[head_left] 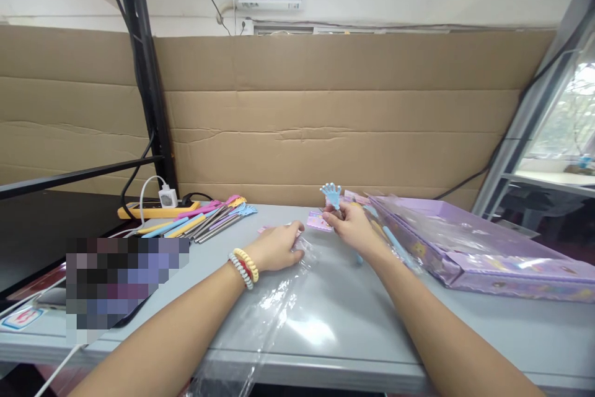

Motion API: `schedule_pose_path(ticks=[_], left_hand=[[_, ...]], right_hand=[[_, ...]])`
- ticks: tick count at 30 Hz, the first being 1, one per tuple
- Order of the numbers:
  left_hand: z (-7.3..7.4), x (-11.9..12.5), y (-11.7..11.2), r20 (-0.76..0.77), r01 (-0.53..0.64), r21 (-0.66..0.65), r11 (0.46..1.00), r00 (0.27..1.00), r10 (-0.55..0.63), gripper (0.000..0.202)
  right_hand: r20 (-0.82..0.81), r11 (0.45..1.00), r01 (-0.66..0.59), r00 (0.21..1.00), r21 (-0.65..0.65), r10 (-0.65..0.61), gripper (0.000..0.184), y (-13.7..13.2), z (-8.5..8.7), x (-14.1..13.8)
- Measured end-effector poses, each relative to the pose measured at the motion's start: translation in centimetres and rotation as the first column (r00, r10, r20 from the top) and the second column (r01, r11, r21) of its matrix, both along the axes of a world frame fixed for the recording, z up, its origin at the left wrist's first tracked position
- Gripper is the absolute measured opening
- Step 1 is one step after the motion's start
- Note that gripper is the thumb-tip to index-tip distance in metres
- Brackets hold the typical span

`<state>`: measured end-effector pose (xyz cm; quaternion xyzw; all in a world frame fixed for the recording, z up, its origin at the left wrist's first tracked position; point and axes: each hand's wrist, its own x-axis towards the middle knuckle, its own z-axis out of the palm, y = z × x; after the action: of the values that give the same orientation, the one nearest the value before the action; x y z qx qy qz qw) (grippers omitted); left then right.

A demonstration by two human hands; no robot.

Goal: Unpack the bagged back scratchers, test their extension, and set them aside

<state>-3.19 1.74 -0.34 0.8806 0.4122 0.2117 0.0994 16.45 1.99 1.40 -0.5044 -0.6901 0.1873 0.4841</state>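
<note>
Legible text: none in this view.
Purple box (488,264): printed pictures and lettering along the side, too small to read.
Pink card (318,221): printed face, illegible.
Card at the left edge of the surface (21,318): red and blue mark, unreadable.

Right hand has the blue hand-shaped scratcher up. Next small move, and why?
Probably tip the blue scratcher down toward the clear plastic bag's far end. The right hand holds it head-up beside the pink card, while the left hand rests on that end of the bag, flat on the table, seemingly steadying it.
</note>
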Motion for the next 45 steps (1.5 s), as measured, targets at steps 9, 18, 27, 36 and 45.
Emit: schedule_pose_path(ticks=[9, 18, 27, 36, 45], left_hand=[[0.5, -0.1, -0.2, 0.127, 0.149, 0.162, 0.975, 0.977, -0.171, 0.043], [0.5, -0.1, 0.4, 0.187, 0.136, 0.306, 0.942, 0.962, -0.199, 0.038], [0.2, -0.9, 1.8, 0.057, -0.213, 0.223, 0.951, 0.977, 0.206, 0.024], [-0.1, -1.4, 2.2, -0.173, -0.275, 0.051, 0.96, 0.944, 0.28, 0.021], [-0.2, -1.4, 2.1, -0.184, -0.237, 0.089, 0.967, 0.951, 0.25, 0.019]], right_hand=[[0.002, 0.997, -0.082, 0.997, -0.007, 0.082, 0.023, -0.1, -0.3, -0.3], [0.047, 0.992, -0.122, 0.991, 0.002, 0.122, 0.031, -0.1, -0.5, -0.4], [0.382, 0.996, -0.085, 0.92, -0.022, 0.087, 0.029, -0.4, -0.8, -0.6], [0.454, 0.975, -0.16, 0.865, -0.154, 0.213, 0.032, -0.4, -1.2, -0.5], [0.541, 0.946, -0.173, 0.786, -0.274, 0.3, 0.028, -0.6, -1.0, -0.3]])
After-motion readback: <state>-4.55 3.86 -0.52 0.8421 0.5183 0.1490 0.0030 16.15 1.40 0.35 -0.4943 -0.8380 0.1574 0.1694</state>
